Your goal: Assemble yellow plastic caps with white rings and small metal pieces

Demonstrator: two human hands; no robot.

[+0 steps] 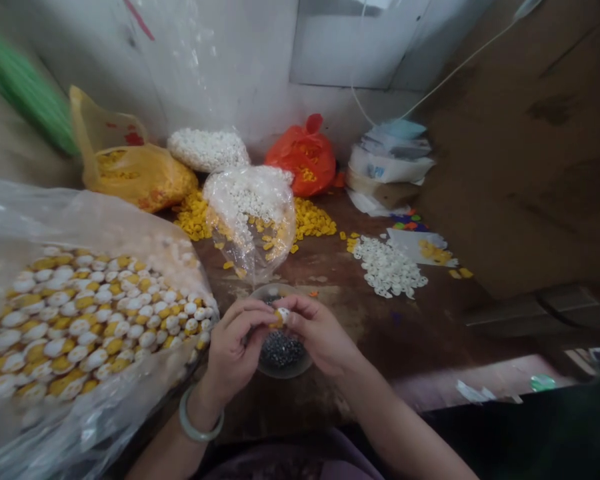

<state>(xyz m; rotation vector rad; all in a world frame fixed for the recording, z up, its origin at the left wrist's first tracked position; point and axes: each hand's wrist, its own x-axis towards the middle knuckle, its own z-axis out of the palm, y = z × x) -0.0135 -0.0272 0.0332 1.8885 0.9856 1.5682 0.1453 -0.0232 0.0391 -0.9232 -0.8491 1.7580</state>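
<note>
Between the fingertips of both hands is a small white-and-yellow plastic piece [282,316]. My left hand [240,337], with a pale bangle on its wrist, is closed on the piece's yellow side. My right hand [323,333] pinches the white side. Beneath the hands stands a round clear bowl [297,368] holding many small dark, shiny bits. The fingers hide part of the piece and the bowl's rim. To the left, a big clear plastic bag [145,233] lies open, full of similar white-and-yellow pieces [87,320].
Loose white pieces [387,267] lie on the brown table [340,273] at right. Behind the bowl are yellow pieces [315,220] and a clear bag [260,260] of white parts. A yellow bag [145,183], red bag [300,157] and paper stack [390,160] stand by the wall.
</note>
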